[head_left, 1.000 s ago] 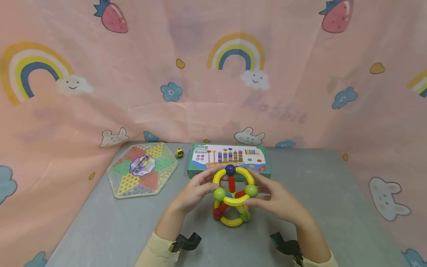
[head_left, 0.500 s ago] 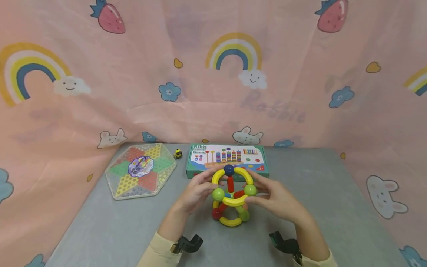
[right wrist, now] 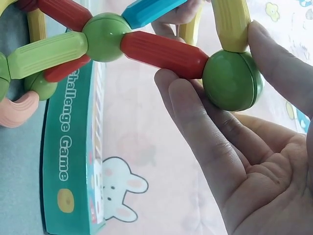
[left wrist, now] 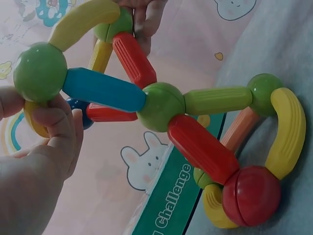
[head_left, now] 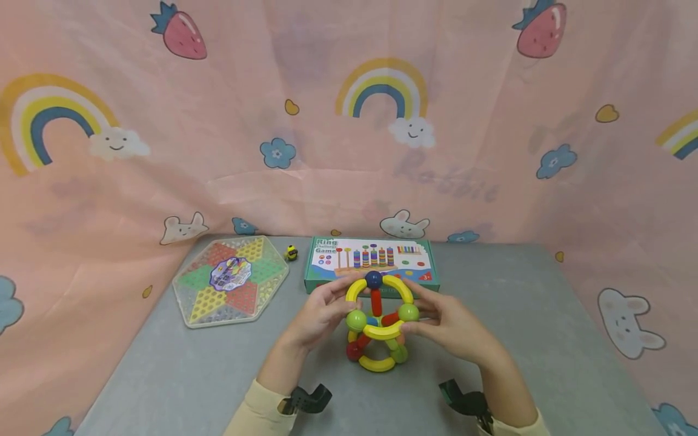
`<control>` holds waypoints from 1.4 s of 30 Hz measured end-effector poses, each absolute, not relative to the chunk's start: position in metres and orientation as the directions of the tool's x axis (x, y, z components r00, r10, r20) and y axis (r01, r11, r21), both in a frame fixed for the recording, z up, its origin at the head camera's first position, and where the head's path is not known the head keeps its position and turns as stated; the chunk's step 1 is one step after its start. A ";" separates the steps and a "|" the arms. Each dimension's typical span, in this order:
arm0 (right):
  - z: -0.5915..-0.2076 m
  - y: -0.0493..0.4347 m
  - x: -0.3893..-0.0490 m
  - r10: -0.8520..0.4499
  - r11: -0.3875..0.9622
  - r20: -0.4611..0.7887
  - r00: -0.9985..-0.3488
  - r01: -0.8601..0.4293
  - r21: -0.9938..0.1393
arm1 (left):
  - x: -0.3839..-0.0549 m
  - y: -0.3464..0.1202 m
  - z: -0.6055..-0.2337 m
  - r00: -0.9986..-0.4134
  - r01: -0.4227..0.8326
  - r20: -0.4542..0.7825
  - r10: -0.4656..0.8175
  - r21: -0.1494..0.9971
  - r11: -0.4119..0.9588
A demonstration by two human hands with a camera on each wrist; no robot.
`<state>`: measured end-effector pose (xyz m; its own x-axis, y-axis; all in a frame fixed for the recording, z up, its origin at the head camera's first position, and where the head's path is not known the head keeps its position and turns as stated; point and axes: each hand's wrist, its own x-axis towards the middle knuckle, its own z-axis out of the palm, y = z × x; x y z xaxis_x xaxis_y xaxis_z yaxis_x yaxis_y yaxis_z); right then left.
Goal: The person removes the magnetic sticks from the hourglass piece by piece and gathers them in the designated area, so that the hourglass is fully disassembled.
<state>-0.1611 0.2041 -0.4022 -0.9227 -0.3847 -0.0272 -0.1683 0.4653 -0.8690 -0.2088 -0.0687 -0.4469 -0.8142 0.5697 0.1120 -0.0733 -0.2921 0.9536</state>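
Both hands hold a ball-and-stick building toy (head_left: 383,332) upright at the middle of the table. It has a ring of yellow curved sticks above and another below. In the left wrist view, straight red, blue and green sticks meet at a green centre ball (left wrist: 160,106), and a red ball (left wrist: 251,196) sits low on the toy. My left hand (head_left: 322,315) grips the upper ring by a green ball (left wrist: 40,72) and its yellow stick. On the opposite side my right hand (head_left: 458,327) pinches the ring, its thumb on a yellow stick (right wrist: 232,24) and fingers around a green ball (right wrist: 232,80).
Behind the toy lies a green and white Ring Challenge Game box (head_left: 373,260). A hexagonal Chinese checkers board (head_left: 231,281) lies at the back left, with a small yellow and black bee figure (head_left: 291,252) beside it. A pink printed cloth (head_left: 480,181) hangs behind the grey table (head_left: 163,381).
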 end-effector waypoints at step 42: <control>-0.395 0.206 -0.158 -0.418 0.434 -0.051 -0.907 -0.150 -0.888 | -0.204 -0.104 -0.419 -0.846 -0.052 -0.027 0.533 0.998 -0.032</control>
<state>-0.1583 0.2064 -0.3953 -0.9069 -0.4183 -0.0509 -0.1502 0.4337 -0.8885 -0.2041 -0.1035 -0.4192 -0.8460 0.5326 -0.0268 -0.0517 -0.0319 0.9982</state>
